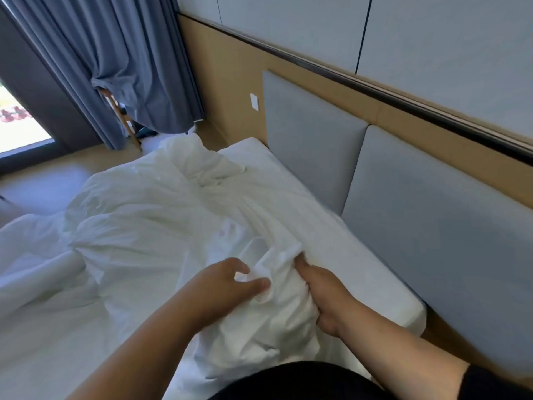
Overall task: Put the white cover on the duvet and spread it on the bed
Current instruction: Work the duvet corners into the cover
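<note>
- While the bed takes up most of the view, its mattress edge runs along the grey padded headboard; blue curtains hang by the window at the far end.
- The duvet lies heaped and rumpled across the mattress, reaching from the far corner to the near side; where white cover ends and filling begins I cannot tell, as all the cloth is white.
- It looks soft, bulky and light; it will likely sag and bunch rather than keep a shape, so a corner or hem should give the surest hold.
- A bunched end of the cover sits between the two hands, close to the person's body.
- The right hand grips that bunch from the headboard side, fingers buried in the folds.
- The left hand pinches a fold of the same cloth between thumb and fingers.
</note>
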`<state>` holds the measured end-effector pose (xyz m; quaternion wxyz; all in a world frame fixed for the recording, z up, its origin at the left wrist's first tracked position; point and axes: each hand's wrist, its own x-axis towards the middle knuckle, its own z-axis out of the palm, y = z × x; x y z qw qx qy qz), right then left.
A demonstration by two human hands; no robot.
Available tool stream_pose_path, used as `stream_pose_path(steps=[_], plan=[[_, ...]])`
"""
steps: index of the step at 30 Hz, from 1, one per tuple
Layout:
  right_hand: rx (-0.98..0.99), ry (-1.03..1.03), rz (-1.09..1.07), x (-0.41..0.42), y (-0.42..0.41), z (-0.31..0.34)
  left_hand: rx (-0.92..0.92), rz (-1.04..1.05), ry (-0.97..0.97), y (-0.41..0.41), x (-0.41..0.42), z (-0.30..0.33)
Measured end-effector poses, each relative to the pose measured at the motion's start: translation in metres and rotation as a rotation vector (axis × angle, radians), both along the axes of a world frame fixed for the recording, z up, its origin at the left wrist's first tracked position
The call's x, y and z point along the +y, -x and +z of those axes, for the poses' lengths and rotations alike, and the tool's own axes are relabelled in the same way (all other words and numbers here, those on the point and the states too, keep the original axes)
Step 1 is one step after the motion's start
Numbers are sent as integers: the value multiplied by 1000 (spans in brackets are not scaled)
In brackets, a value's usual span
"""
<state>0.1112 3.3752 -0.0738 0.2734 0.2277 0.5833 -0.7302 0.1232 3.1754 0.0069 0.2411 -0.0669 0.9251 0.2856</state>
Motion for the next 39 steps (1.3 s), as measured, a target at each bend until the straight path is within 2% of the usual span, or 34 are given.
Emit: stream_pose_path(steps=[3, 5, 7, 10, 14, 16, 19, 21, 23, 26, 30, 33, 35, 39], plan=[[-51, -1, 71, 13, 18, 3, -124, -81, 120, -3, 5, -19], [-15, -46, 155, 24, 23, 8, -103, -76, 203, -4, 9, -31], [16, 6, 235, 30, 23, 14, -85, -98, 281, -1, 14, -42], [37, 104, 307, 28, 16, 19, 36, -145, 302, 6, 19, -56], [194, 128, 159, 24, 15, 28, 263, -94, 195, 13, 4, -71], [294, 21, 103, 25, 11, 33, 317, -36, 157, 16, -1, -72], [378, -310, 76, 23, -15, 39, 359, -14, 151, 18, -12, -72], [291, -307, 111, 15, -38, 44, 381, 10, 103, 17, -21, -70], [76, -180, 212, 1, -54, 40, 385, 63, 21, 16, -30, -68], [-224, -21, 175, -15, -71, 25, 390, 156, -123, 12, -40, -62], [-309, 38, 176, -39, -89, 2, 390, 60, -273, -1, -40, -54], [-247, 38, -21, -62, -86, -12, 442, -41, -333, -15, -41, -44], [-216, 159, -253, -67, -81, -24, 449, -83, -379, -25, -44, -33], [-159, 350, -689, -40, -81, -54, 369, -375, -329, -49, -55, -13]])
